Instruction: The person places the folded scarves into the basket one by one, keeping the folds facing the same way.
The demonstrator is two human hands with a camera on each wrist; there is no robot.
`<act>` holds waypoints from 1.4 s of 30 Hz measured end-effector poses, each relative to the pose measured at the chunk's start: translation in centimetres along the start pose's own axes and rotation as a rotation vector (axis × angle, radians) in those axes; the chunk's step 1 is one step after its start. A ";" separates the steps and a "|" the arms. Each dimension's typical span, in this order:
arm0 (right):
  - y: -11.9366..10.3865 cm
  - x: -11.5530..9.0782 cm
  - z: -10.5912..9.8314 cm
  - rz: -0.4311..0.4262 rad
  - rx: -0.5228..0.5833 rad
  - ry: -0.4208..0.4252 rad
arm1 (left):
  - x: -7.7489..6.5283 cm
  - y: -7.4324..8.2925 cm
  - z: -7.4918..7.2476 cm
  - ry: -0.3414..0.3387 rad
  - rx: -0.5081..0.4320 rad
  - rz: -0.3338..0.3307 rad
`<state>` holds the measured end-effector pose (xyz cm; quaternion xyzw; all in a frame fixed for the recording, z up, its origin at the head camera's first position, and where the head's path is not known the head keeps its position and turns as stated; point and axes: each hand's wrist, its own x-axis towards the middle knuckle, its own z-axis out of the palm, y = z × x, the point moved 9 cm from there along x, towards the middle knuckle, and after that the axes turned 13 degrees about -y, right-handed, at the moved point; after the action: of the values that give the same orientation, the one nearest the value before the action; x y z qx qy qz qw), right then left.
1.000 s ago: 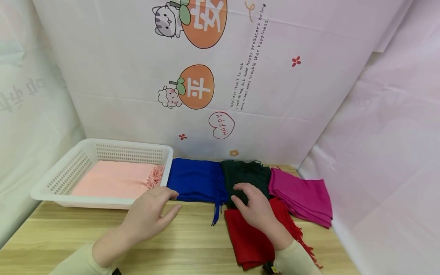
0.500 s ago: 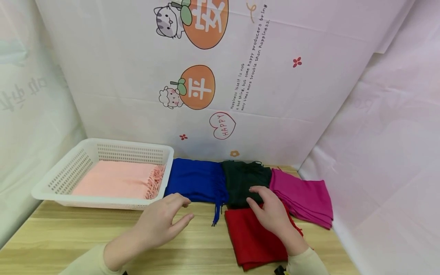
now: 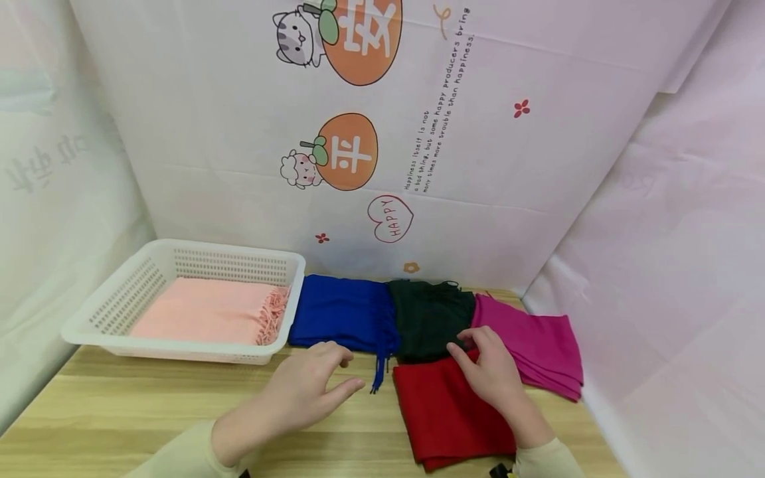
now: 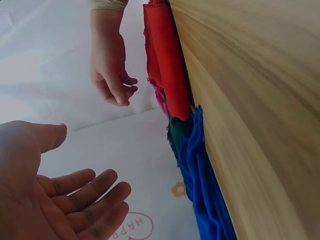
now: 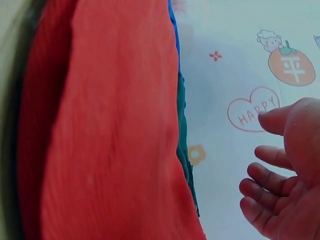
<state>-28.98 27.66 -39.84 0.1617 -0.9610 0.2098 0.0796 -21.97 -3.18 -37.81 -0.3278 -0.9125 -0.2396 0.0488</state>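
Note:
My right hand [image 3: 493,372] hovers over the upper right part of a folded red scarf [image 3: 448,415], fingers loosely bent and holding nothing; the right wrist view shows a gap between hand and cloth. To the left, my left hand [image 3: 305,388] hangs above the bare wood, in front of a folded blue scarf [image 3: 340,312], and is also without anything in it. A dark green scarf [image 3: 427,318] lies beside the blue one, behind the red. Right of it lies a magenta scarf [image 3: 544,345], partly covered by my right hand.
A white perforated basket [image 3: 113,342] stands at the back left, with a folded pink fringed scarf [image 3: 203,309] inside. The wooden table [image 3: 149,398] is bounded by printed white cloth at the back and plain-looking white cloth on both sides.
Both hands have shifted to the right, the right one from over the green scarf to over the red scarf's right side. The scarves and basket stay where they were.

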 end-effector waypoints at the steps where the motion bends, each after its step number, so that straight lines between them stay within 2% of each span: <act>1: 0.2 0.0 0.0 0.009 0.001 -0.006 | 0.3 0.0 0.3 -0.022 -0.022 -0.011; 4: 0.9 0.0 0.1 0.045 -0.005 -0.031 | 1.1 -0.2 1.4 -0.091 -0.105 -0.054; 11: 3.1 0.0 0.1 0.130 -0.003 -0.096 | 2.9 -1.1 4.5 -0.227 -0.362 -0.181; 16: 4.4 0.0 0.0 0.163 -0.005 -0.134 | 3.9 -1.0 6.2 -0.271 -0.429 -0.171; 21: 5.2 -0.1 -0.6 0.194 -0.012 -0.166 | 5.1 -0.1 7.5 -0.308 -0.505 -0.180; 27: 6.3 -0.4 -0.7 0.228 -0.013 -0.201 | 6.2 0.6 9.1 -0.372 -0.521 -0.203; 33: 6.9 -0.7 -0.3 0.253 0.002 -0.261 | 6.6 0.7 10.9 -0.446 -0.531 -0.240; 38: 7.2 -1.1 0.0 0.282 -0.001 -0.310 | 6.7 0.7 11.7 -0.471 -0.488 -0.273; 42: 7.8 -1.4 0.3 0.327 -0.016 -0.361 | 6.8 0.9 12.1 -0.487 -0.474 -0.267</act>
<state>-30.35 34.66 -43.34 0.0383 -0.9747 0.1800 -0.1270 -25.90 6.97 -46.41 -0.2555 -0.8512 -0.3637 -0.2790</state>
